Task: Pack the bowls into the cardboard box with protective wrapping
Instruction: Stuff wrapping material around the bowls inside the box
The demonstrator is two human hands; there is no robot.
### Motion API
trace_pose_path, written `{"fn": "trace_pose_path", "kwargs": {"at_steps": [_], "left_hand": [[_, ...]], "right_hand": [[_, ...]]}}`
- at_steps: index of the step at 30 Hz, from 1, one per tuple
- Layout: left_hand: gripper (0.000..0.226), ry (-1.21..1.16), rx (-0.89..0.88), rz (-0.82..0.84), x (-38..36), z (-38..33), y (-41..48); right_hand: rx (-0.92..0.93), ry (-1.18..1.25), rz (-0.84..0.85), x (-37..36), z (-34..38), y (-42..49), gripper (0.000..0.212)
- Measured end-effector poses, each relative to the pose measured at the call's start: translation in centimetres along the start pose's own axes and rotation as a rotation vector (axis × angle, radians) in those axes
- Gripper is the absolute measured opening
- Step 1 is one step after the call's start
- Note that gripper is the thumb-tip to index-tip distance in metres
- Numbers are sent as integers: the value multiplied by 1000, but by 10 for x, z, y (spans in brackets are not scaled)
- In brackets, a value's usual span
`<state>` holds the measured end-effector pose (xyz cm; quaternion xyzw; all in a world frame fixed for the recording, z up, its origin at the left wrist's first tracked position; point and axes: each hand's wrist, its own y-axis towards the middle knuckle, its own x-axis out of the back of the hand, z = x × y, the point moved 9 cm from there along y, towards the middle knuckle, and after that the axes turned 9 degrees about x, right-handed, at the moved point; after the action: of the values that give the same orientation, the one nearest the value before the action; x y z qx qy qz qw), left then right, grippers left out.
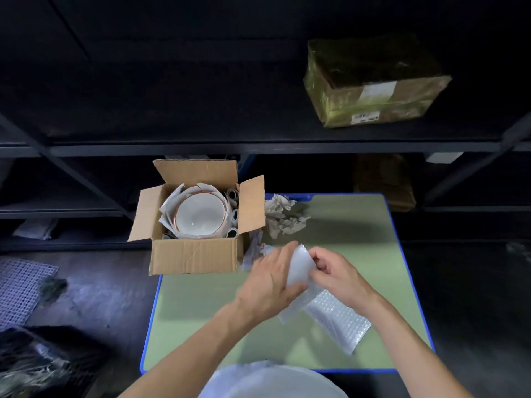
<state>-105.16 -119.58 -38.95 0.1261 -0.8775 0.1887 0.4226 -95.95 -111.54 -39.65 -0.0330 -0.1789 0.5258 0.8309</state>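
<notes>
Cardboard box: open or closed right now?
Open. The cardboard box has its flaps splayed outward, and a white bowl nested in paper wrapping shows inside.

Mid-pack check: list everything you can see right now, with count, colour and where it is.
cardboard box: one, brown, flaps open, on the table's far left corner
bowl: one seen, white with reddish rim, inside the cardboard box, paper around it
paper rolls: several, grey-white, inside along the box's right wall
crumpled paper: one heap, grey-white, on the table right of the box
bubble wrap: one sheet, clear, held over the table
table: one, green top, blue edge
taped box: one, brown, on the dark shelf, upper right
mesh mat: one, white, on the floor at left
round white thing: one, bottom edge, cannot tell what
left hand: holds the bubble wrap's left side
right hand: pinches its right side
</notes>
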Motion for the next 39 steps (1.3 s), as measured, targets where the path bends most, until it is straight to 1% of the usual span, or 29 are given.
{"fn": "trace_pose_path", "kwargs": {"at_steps": [2, 4, 7, 9, 12, 14, 17, 18, 19, 21, 23, 25, 27, 29, 31, 34, 37, 39], "left_hand": [[60, -42, -21, 26, 2, -2, -2], [54, -57, -21, 44, 4, -1, -4], [63, -65, -27, 42, 10, 2, -5], [70, -91, -22, 71, 12, 2, -6], [81, -128, 46, 120, 14, 11, -9], [83, -144, 73, 127, 20, 15, -11], [80, -132, 81, 126, 30, 16, -13], [76, -124, 81, 129, 32, 16, -13], [71, -123, 83, 137, 34, 15, -13], [65, -162, 99, 169, 35, 15, -14], [65, -199, 115, 202, 38, 19, -15], [61, -211, 95, 204, 44, 22, -17], [54, -208, 26, 166, 52, 21, -21], [48, -195, -1, 151, 54, 22, -25], [39, -188, 24, 169, 51, 26, -26], [24, -248, 83, 191, 49, 32, -25], [25, -263, 92, 239, 47, 31, -24], [35, -241, 96, 288, 45, 31, -22]], "right_hand": [[34, 5, -16, -2, 7, -1, 7], [48, 1, -40, -4, 11, 0, 10], [82, -59, -119, -3, 17, 3, 13], [96, -86, -185, 0, 20, 6, 15], [72, -35, -179, -4, 18, 8, 18], [70, -14, -169, -6, 17, 7, 25], [92, -43, -85, -15, 23, 8, 52], [121, -76, -47, -19, 28, 9, 55], [156, -98, -20, -23, 34, 9, 53], [214, -129, -4, -28, 43, 11, 41], [221, -163, -25, -27, 47, 13, 29], [200, -170, -50, -23, 45, 15, 25], [184, -141, -58, -20, 44, 16, 26], [189, -103, -25, -21, 45, 17, 32], [195, -103, 32, -28, 48, 18, 37], [207, -171, 81, -34, 51, 17, 42], [228, -238, 104, -35, 55, 15, 42], [258, -296, 109, -34, 58, 12, 41]]}}
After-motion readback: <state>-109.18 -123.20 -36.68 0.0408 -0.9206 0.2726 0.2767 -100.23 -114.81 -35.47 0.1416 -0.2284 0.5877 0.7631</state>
